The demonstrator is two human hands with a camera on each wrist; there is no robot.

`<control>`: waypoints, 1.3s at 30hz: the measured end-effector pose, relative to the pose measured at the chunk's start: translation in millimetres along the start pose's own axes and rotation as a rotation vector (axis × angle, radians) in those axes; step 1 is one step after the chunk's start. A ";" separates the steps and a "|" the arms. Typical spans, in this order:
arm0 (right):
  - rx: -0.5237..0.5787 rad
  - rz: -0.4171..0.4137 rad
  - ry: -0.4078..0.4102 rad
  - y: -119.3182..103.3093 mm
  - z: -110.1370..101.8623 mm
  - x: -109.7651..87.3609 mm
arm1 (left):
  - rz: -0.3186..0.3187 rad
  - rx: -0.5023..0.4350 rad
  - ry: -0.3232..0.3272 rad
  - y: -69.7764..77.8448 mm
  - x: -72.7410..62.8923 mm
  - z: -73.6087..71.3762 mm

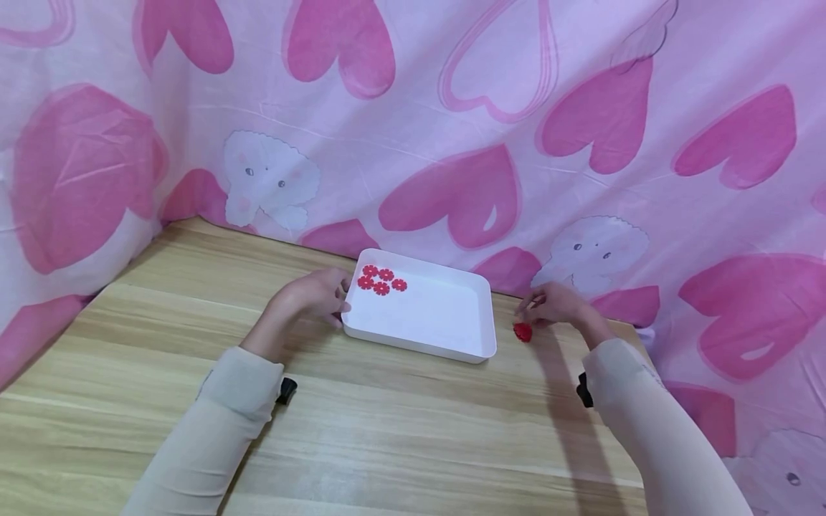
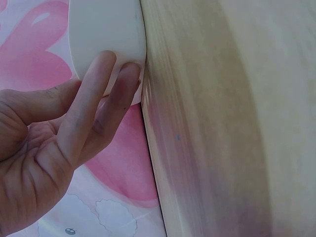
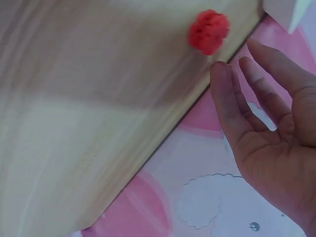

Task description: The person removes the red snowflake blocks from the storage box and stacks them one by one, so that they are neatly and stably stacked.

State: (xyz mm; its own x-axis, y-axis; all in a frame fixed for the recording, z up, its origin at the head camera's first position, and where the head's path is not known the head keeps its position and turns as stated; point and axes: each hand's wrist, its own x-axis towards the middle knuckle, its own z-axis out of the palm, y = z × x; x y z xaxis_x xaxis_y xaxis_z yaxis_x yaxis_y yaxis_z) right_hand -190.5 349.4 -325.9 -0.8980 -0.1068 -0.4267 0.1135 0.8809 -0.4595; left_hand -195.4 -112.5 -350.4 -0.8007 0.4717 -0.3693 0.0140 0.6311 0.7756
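My left hand (image 1: 317,294) is at the left end of a shallow white tray (image 1: 426,322). In the left wrist view, its fairly straight fingers (image 2: 96,79) touch the tray's outer wall (image 2: 106,29). Several flat red flower-shaped pieces (image 1: 381,288) lie inside the tray, grouped at its far left corner. To the right of the tray, a small red cluster with notched edges (image 1: 523,332) sits on the table. My right hand (image 1: 551,302) is beside this cluster (image 3: 209,32), its fingers loosely bent and spread. A gap shows between the fingertips and the cluster in the right wrist view.
The wood-grain table (image 1: 361,430) ends just behind the tray. Pink fabric with hearts (image 1: 452,193) hangs along the table's back and left edges. A tray corner (image 3: 286,12) shows at the top right of the right wrist view.
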 end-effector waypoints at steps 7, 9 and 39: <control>0.117 -0.022 0.029 -16.3 -3.9 4.4 | 0.000 -0.006 0.000 -2.3 0.5 -0.1; 0.123 -0.024 0.035 -19.8 -3.7 6.1 | -0.001 -0.002 0.002 -2.5 0.0 -0.6; 0.197 -0.081 -0.012 -97.7 15.1 33.1 | 0.012 0.008 -0.006 -1.6 2.5 0.7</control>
State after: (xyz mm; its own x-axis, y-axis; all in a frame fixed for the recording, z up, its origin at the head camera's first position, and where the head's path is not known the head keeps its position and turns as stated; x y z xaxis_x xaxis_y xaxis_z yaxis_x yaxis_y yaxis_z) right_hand -224.9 252.9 -306.9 -0.9026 -0.1799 -0.3911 0.1233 0.7624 -0.6353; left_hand -197.0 -111.9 -352.9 -0.7965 0.4833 -0.3632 0.0286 0.6302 0.7759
